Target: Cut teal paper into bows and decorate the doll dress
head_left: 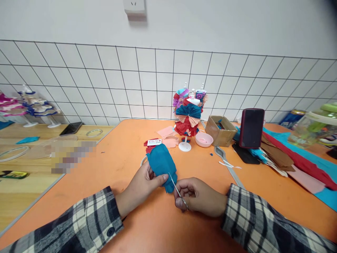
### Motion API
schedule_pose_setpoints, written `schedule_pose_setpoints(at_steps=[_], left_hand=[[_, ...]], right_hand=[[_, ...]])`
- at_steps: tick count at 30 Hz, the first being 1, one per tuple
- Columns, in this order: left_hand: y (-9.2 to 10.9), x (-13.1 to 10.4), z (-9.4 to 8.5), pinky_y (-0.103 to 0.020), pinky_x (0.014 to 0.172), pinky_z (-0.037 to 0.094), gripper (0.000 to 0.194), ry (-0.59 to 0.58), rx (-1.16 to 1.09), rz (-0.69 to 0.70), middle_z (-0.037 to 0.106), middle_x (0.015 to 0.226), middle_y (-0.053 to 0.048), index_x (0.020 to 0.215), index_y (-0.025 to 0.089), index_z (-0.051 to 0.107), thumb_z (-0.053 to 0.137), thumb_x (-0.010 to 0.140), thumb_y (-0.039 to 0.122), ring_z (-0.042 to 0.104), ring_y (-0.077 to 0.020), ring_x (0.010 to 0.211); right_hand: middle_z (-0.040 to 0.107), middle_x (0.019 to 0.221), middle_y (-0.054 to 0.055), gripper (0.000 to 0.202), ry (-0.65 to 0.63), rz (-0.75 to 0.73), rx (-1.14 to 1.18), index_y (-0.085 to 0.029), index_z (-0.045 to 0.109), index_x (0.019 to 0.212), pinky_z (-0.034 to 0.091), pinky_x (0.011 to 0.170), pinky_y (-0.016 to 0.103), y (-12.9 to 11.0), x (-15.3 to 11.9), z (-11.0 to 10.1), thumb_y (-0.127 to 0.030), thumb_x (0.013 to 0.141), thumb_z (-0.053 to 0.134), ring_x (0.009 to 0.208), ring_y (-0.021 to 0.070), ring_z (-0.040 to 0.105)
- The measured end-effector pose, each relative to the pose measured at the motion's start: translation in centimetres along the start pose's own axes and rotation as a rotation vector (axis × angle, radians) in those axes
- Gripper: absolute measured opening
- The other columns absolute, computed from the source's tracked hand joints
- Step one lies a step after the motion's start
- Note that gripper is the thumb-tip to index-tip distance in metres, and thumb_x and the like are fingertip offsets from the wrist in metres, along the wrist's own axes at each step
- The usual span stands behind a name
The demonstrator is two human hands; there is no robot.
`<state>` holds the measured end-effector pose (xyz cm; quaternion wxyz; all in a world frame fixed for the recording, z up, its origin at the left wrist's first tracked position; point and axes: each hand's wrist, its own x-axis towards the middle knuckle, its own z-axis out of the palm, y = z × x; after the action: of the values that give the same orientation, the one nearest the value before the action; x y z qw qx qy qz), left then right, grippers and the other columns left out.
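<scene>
A smooth orange table [123, 165] filled the middle. Above its near part, the left hand [139, 186] pinched a teal, rounded, crinkled paper-like sheet [161, 160]; the right hand [201, 196] gripped slim silver metal scissors [176, 187], blades against the sheet's right side.

- What do we see in the left hand [139, 189]?
- We see a teal, crinkled, paper-like sheet [162, 160].
- And the right hand [201, 197]?
- It holds silver metal scissors [176, 186], whose tip overlaps the sheet. Behind, we notice a ruffled red-and-teal dress [187, 123] upon a round white stand [185, 146].
</scene>
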<state>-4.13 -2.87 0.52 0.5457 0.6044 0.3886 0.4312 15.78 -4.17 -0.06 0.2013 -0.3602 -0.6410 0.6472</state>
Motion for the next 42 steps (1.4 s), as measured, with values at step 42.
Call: schedule_pose_setpoints(at_steps=[42], left_hand=[[0.02, -0.19, 0.16, -0.032, 0.076, 0.049, 0.03, -0.123, 0.034, 0.014, 0.062, 0.087, -0.002, 0.092, 0.018, 0.056, 0.073, 0.074, 0.035, 0.059, -0.0198, 0.084]], right_hand=[[0.054, 0.06, -0.004, 0.028, -0.009, -0.048, -0.006, -0.014, 0.061, 0.078, 0.036, 0.054, 0.02, 0.39, 0.05, -0.07, -0.038, 0.071, 0.074, 0.055, 0.0082, 0.048]])
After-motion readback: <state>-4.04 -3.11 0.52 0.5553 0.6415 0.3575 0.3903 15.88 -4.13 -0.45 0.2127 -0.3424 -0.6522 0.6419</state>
